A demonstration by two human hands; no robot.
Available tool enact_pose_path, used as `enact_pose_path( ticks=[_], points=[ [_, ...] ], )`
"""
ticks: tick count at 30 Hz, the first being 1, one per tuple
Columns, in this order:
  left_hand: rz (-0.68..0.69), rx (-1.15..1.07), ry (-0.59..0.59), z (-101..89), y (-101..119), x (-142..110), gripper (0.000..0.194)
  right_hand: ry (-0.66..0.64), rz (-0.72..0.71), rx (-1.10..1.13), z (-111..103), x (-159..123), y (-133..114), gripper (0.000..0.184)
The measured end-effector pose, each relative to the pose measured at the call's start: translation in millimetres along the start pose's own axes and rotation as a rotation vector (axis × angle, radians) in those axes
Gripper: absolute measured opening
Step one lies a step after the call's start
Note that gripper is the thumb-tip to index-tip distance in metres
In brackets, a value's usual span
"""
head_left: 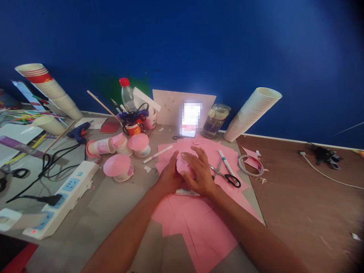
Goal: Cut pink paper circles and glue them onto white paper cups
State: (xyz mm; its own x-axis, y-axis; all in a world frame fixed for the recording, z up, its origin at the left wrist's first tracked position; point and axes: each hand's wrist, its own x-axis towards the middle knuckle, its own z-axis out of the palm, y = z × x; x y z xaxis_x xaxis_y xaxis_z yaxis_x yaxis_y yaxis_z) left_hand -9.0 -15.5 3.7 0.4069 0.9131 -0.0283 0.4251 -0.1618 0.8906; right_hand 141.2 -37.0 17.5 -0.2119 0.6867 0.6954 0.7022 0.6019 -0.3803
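A rounded piece of pink paper sits between my hands above a spread of pink sheets. My left hand is closed on its left side, thumb up along the edge. Over its top and right side curve the fingers of my right hand, thumb pressed on the near part. Whatever is under the paper is hidden by my hands. A white tube lies just below them. Close to my right hand are scissors with black handles and a white marker on the pink sheets.
Left of my hands stand paper cups with pink tops. Further left are a power strip, cables and a glue gun. Stacked cups, a jar, a bright phone and a tape roll lie beyond.
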Motion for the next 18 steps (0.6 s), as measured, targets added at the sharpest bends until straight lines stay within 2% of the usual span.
enact_pose_path(
  ticks=[5, 11, 15, 18],
  points=[
    [0.014, -0.008, -0.016, 0.0, -4.5, 1.3, 0.092, -0.035, 0.042, -0.019, 3.3, 0.3, -1.9, 0.031],
    [-0.001, -0.037, -0.036, -0.5, 0.0, 1.3, 0.095, -0.062, 0.093, 0.034, 0.3, 1.7, -4.9, 0.035],
    [-0.003, -0.076, -0.047, -1.5, 1.2, 0.2, 0.094, -0.028, 0.132, 0.099, -3.0, 4.1, -5.3, 0.043],
    [0.012, -0.084, -0.035, -1.1, -2.4, 0.3, 0.094, -0.035, 0.139, 0.106, -2.7, 4.5, -2.9, 0.041]
  ],
)
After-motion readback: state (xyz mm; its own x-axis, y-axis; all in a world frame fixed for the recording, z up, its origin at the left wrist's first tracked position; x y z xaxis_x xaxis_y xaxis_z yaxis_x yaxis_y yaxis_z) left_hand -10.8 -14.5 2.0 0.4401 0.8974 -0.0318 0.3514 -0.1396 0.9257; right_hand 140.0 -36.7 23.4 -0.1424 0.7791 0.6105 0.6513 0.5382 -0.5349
